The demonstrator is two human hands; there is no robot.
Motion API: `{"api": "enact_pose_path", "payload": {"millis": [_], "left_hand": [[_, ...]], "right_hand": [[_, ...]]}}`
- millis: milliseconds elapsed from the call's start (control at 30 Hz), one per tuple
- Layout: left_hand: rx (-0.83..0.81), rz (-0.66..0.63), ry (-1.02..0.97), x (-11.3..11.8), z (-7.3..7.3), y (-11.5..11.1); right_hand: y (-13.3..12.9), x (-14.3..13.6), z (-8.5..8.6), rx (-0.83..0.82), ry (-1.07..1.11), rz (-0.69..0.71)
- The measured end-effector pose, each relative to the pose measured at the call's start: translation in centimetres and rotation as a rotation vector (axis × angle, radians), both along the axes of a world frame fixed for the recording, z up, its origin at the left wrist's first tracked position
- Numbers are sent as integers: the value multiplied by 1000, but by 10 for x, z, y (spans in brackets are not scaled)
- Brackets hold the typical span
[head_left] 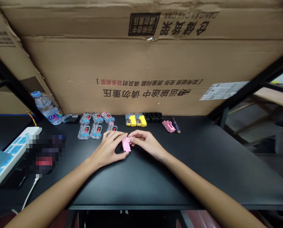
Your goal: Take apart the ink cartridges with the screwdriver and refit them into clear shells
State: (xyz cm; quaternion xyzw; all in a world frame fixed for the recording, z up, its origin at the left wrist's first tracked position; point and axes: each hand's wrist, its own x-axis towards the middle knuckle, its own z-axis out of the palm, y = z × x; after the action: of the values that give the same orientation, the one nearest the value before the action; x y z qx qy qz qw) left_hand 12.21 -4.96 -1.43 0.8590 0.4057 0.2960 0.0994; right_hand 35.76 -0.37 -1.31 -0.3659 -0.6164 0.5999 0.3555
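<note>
A small pink plastic part (126, 144) with a round knob-like end is held above the black table, roughly in the middle. My left hand (110, 147) grips it between the thumb below and the fingers above. At its right side, the closed fingertips of my right hand (145, 142) pinch the round end. Just behind my left hand lie several clear plastic devices with red and blue parts (96, 130), one partly covered by my fingers. Beyond my right hand are a second pink plastic part (168, 126) and a screwdriver (176, 125).
Two yellow-and-clear devices (141, 120) and a row of black parts (153, 117) line the table's back, against a cardboard sheet (136, 60). Leftward are a water bottle (47, 107), a black item (71, 118), a power strip (15, 150) and a white cable (29, 194).
</note>
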Motion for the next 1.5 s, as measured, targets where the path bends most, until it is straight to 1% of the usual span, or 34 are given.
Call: {"api": "enact_pose_path", "payload": {"millis": [100,133,233,300,367,433,500,567,633,733,833,933,1000,1067,1133,1200,1233,1300,1367,1500], "left_hand": [[-30,24,3,-1,3,0],[-38,25,-5,-1,4,0],[-71,18,-31,-1,6,-1],[-101,17,-52,0,7,-2],[-134,23,-83,0,7,-3],[-169,20,-114,0,8,-4],[-198,10,-142,-1,8,-4],[-200,6,-169,-2,8,-3],[-162,9,-174,-4,8,-2],[-63,-4,-111,-5,7,-1],[7,-18,-54,-4,6,1],[39,11,-56,-3,6,1],[44,37,-59,-3,6,2],[31,54,-49,-4,5,2],[11,63,-23,-6,5,3],[-7,67,2,-6,3,3],[-15,69,9,-6,2,3],[-27,72,12,-5,1,3],[-30,77,11,-4,1,2],[-29,89,18,-4,0,3]], "right_hand": [[1,3,2,101,-40,30],[1,4,3,169,-73,40],[-1,6,3,443,-203,64],[-2,7,4,590,-246,67],[-4,6,4,678,-236,68],[-5,5,4,724,-214,77],[-6,5,5,736,-218,83],[-7,5,6,715,-251,61],[-8,5,8,657,-285,24],[-9,3,10,526,-284,-8],[-13,-1,12,427,-274,27],[-15,-4,11,395,-289,74],[-13,-1,10,425,-327,71],[-5,8,10,481,-389,28],[7,22,10,538,-453,-66],[20,38,10,632,-516,-173],[25,46,11,670,-551,-201],[33,58,11,719,-647,-173],[36,65,13,733,-737,-104],[29,61,19,749,-848,11]]}}
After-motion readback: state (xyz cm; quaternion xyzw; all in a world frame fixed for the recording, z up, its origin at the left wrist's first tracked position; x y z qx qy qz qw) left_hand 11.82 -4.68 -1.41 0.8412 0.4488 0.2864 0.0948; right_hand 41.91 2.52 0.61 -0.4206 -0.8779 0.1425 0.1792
